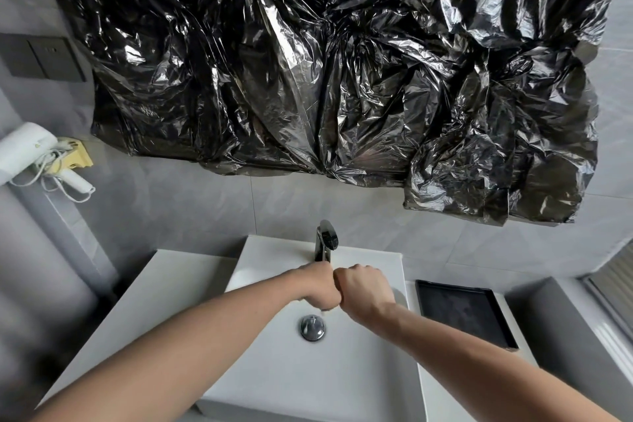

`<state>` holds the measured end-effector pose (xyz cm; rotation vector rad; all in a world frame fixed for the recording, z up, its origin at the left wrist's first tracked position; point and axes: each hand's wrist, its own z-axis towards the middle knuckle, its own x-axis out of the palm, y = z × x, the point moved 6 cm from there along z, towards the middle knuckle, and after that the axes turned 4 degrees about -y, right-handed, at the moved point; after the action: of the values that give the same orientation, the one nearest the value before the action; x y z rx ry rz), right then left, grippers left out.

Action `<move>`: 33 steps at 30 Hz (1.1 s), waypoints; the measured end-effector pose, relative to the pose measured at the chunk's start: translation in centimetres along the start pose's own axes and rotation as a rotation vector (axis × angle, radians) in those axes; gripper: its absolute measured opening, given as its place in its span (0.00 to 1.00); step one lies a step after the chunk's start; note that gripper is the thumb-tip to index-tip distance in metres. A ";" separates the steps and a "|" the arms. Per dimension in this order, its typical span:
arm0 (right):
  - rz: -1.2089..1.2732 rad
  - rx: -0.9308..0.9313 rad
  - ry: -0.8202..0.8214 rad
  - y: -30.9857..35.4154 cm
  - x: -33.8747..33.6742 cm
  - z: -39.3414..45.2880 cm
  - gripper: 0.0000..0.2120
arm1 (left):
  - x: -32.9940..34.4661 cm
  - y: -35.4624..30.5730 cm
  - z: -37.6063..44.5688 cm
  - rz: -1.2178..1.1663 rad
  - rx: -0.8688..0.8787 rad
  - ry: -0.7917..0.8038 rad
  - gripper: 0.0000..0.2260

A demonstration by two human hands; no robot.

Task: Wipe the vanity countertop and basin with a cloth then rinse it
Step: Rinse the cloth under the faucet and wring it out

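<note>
A white square basin sits on the white vanity countertop. Its chrome drain plug lies at the middle and a dark chrome faucet stands on the back rim. My left hand and my right hand are both clenched into fists. They press knuckle to knuckle over the basin, just below the spout. Only a small pale scrap of the cloth shows beneath the fists; the rest is hidden inside them. I cannot tell whether water is running.
A black rectangular tray lies on the counter right of the basin. Crinkled black plastic sheeting covers the wall above. A white hair dryer with its cord hangs at the left, below a dark switch plate.
</note>
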<state>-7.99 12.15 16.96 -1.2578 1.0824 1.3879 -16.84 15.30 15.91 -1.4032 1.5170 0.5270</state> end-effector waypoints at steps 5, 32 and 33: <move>0.024 -0.154 -0.111 -0.6 0.6 0.2 0.05 | 1.7 -0.1 -0.3 -0.384 -0.006 0.186 0.09; 0.249 -0.262 -0.007 -1.1 7.4 -3.8 0.06 | 10.2 0.5 -4.7 -0.926 -0.111 0.176 0.09; 0.296 -0.206 0.070 -1.3 7.6 -4.1 0.05 | 9.7 1.0 -4.8 -0.885 -0.076 0.130 0.09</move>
<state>-6.31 8.94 9.05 -1.3394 1.2364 1.7254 -18.22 6.64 9.53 -2.0036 0.8263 -0.0618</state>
